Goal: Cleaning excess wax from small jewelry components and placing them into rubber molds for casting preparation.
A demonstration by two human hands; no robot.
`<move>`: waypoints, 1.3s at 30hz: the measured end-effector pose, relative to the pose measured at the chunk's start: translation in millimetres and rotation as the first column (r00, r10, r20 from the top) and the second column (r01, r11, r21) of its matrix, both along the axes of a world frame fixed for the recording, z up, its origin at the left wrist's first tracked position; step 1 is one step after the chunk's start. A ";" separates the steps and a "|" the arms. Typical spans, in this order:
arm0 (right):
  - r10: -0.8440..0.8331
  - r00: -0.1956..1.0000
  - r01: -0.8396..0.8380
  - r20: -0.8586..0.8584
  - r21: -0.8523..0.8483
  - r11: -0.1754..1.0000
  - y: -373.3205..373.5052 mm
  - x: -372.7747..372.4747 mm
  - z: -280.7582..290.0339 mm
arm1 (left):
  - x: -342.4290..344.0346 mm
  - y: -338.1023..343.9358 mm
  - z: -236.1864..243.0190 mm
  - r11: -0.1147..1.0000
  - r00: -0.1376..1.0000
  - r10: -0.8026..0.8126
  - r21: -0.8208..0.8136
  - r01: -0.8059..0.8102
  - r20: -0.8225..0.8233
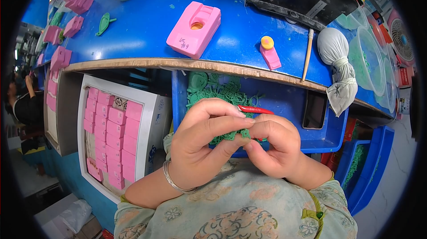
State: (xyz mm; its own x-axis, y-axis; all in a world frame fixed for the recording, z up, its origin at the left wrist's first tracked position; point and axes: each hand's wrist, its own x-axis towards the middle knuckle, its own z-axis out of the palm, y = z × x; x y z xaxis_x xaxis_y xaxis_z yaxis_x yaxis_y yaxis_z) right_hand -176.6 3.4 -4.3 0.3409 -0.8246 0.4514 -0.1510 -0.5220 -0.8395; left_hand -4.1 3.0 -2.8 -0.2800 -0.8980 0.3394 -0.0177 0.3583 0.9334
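Observation:
My left hand [204, 145] and my right hand [275, 148] meet over a blue tray [182, 105], their fingertips pinched on a small green piece [241, 135]. A red-handled tool [257, 110] lies just behind my fingertips; I cannot tell whether it rests in the tray or against my fingers. Under my hands the tray holds a heap of green pieces [213, 87], with a dark phone [314, 110] at its right side.
On the blue bench [133, 25] are pink molds [193, 30], a wooden stick [308, 54], a cloth bundle [338, 61] and plastic tubs [369, 70]. A box of pink blocks [113, 128] stands at left, blue bins [369, 159] at right. Another person [26, 101] works far left.

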 end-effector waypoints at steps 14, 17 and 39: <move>-0.052 0.999 0.052 -0.001 -0.032 0.998 0.6 -0.6 -2.2 | -0.3 -0.8 1.5 0.999 0.999 -0.035 0.003 0.035 -0.011; -0.057 0.998 0.057 -0.006 -0.028 0.998 -0.2 -1.4 -1.8 | -0.3 -0.5 1.9 0.999 0.999 -0.034 0.003 0.034 -0.006; -0.102 0.995 0.102 -0.003 -0.050 0.994 -2.3 -2.3 -1.9 | -0.1 1.0 4.1 0.997 0.997 -0.073 0.008 0.072 0.023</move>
State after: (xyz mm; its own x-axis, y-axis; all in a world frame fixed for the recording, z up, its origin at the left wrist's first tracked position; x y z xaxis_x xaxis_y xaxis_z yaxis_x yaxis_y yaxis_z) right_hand -179.0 1.1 -6.2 0.2590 -0.8318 0.4909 -0.2105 -0.5447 -0.8118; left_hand -4.2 4.0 1.3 -0.3521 -0.8776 0.3254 -0.0136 0.3524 0.9357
